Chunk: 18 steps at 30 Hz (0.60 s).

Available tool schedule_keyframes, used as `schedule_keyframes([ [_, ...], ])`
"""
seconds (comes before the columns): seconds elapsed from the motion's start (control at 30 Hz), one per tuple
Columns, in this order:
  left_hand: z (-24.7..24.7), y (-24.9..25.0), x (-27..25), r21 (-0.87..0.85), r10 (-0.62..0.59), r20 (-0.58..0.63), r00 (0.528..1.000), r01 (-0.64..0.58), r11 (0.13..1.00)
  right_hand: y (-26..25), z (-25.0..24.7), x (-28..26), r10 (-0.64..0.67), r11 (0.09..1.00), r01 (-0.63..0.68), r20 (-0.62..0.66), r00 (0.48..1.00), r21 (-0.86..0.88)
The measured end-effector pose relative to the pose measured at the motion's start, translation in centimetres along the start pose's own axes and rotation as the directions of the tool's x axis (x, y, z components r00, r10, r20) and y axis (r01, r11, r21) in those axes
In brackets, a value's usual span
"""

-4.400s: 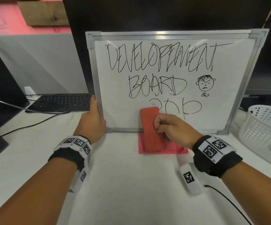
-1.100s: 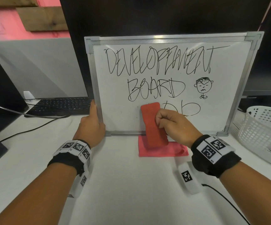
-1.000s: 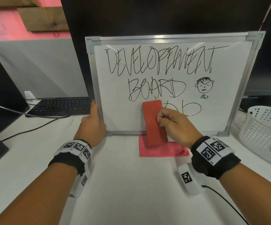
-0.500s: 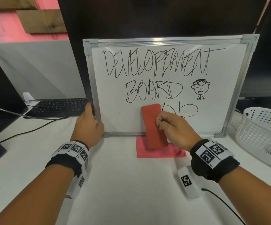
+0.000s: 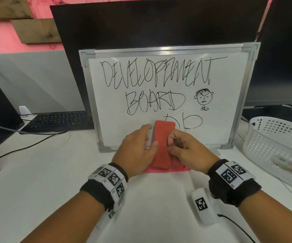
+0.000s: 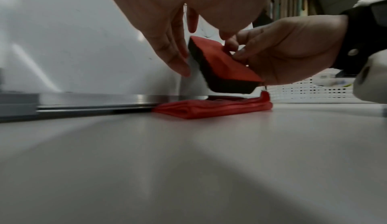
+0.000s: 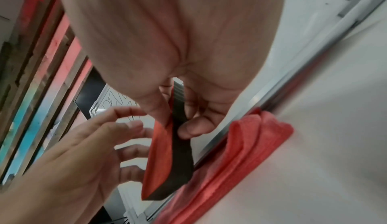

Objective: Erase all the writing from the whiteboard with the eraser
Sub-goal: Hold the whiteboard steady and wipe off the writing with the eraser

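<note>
The whiteboard (image 5: pixel 220 120) leans upright against a dark monitor. It carries "DEVELOPMENT BOARD", a small face doodle and a few strokes in a bottom row. A red eraser (image 5: pixel 162 142) with a black felt underside stands on end against the board's lower middle. My right hand (image 5: pixel 169 142) pinches its right edge between thumb and curled fingers. In the right wrist view the thumb presses the eraser's (image 7: pixel 167 158) black felt. My left hand (image 5: pixel 150 135) lies at the eraser's left edge, fingers nearly straight and touching it. In the left wrist view the eraser (image 6: pixel 222 67) hangs tilted above the cloth.
A folded red cloth (image 5: pixel 176 168) lies on the white table at the board's foot, under the eraser. A white perforated basket (image 5: pixel 273 146) stands at the right. A black keyboard (image 5: pixel 59 120) and cable (image 5: pixel 28 146) lie at the left. A white tagged device (image 5: pixel 203 207) lies near my right wrist.
My left hand has let go of the board's left frame and moved right to the eraser. The right hand still grips the eraser at the same spot. My head has shifted back.
</note>
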<state>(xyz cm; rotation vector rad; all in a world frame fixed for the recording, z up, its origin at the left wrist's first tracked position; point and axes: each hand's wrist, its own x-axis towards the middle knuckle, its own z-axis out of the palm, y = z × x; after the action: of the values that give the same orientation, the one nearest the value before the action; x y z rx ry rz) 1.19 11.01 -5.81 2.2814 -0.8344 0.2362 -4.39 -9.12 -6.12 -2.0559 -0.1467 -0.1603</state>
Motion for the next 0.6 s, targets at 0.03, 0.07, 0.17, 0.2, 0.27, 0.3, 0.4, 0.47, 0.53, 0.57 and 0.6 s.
schedule_keyframes([
  [0.03, 0.7, 0.7, 0.1, 0.007, 0.025, 0.013, 1.000, -0.025, 1.000, 0.2, 0.0, -0.2, -0.013, 1.000, 0.013, -0.008, 1.000, 0.018],
  [0.07, 1.2, 1.3, 0.1, 0.028, 0.053, 0.017, 0.998, -0.054, 0.998, 0.3, 0.0, -0.4, -0.026, 0.999, 0.027, -0.016, 1.000, 0.036],
  [0.17, 2.2, 2.4, 0.3, 0.098, 0.094, 0.008, 0.996, -0.094, 0.991, 0.5, -0.4, -0.7, -0.058, 0.995, 0.060, -0.027, 0.998, 0.084],
  [0.2, 2.5, 2.6, 0.5, 0.121, 0.095, -0.001, 0.995, -0.094, 0.988, 0.5, -0.6, -0.7, -0.069, 0.995, 0.070, -0.017, 0.997, 0.074],
  [0.27, 2.7, 2.8, 0.8, 0.155, 0.084, -0.023, 0.996, -0.079, 0.985, 0.1, -0.9, -0.9, -0.090, 0.996, 0.090, 0.020, 0.996, 0.017],
  [0.3, 2.8, 2.9, 1.0, 0.163, 0.073, -0.027, 0.997, -0.067, 0.984, -0.1, -1.1, -1.0, -0.100, 0.995, 0.101, 0.037, 0.994, -0.017],
  [0.4, 2.8, 3.1, 1.2, 0.207, 0.036, -0.019, 0.999, -0.031, 0.978, -0.6, -2.4, -1.2, -0.119, 0.978, 0.126, 0.052, 0.991, -0.166],
  [0.47, 2.7, 3.1, 1.2, 0.268, 0.026, -0.027, 0.999, -0.018, 0.963, -0.4, -4.0, -1.2, -0.103, 0.915, 0.116, 0.054, 0.993, -0.387],
  [0.53, 2.7, 3.1, 1.2, 0.340, 0.031, -0.046, 0.998, -0.014, 0.940, 0.0, -5.1, -1.3, 0.003, 0.795, 0.057, 0.099, 0.995, -0.603],
  [0.57, 2.9, 3.1, 1.2, 0.367, 0.045, -0.059, 0.997, -0.020, 0.930, 0.2, -5.4, -1.5, 0.074, 0.736, 0.022, 0.112, 0.991, -0.677],
  [0.6, 3.0, 3.0, 1.3, 0.385, 0.064, -0.078, 0.995, -0.029, 0.922, 0.5, -5.4, -1.7, 0.130, 0.678, -0.003, 0.116, 0.985, -0.735],
])
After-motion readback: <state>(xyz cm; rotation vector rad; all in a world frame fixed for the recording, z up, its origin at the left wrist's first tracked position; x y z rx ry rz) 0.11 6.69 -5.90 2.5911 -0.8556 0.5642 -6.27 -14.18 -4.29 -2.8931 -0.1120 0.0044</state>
